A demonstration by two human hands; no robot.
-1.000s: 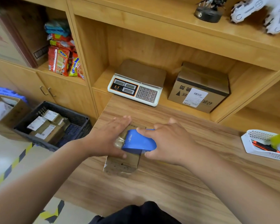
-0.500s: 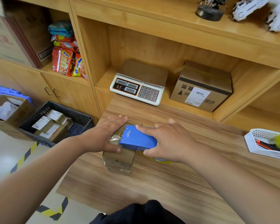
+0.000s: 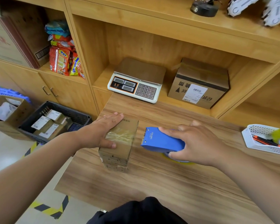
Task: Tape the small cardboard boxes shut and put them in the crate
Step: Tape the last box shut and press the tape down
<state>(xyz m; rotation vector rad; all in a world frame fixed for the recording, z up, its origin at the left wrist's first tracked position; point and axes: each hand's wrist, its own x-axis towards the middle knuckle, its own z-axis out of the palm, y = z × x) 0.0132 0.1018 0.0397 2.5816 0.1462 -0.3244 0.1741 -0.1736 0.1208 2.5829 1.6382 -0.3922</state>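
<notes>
A small cardboard box (image 3: pixel 120 143) stands near the left edge of the wooden table (image 3: pixel 152 183), with a wrinkled strip of clear tape across its top. The left hand (image 3: pixel 100 131) lies flat on the box's left side, fingers straight, thumb resting on the taped top. Just to the right of the box and not touching it, the right hand (image 3: pixel 197 143) grips a blue tape dispenser (image 3: pixel 160 141). The dark crate (image 3: pixel 81 115) sits on the floor to the left, with labelled boxes (image 3: pixel 47 125) in it.
</notes>
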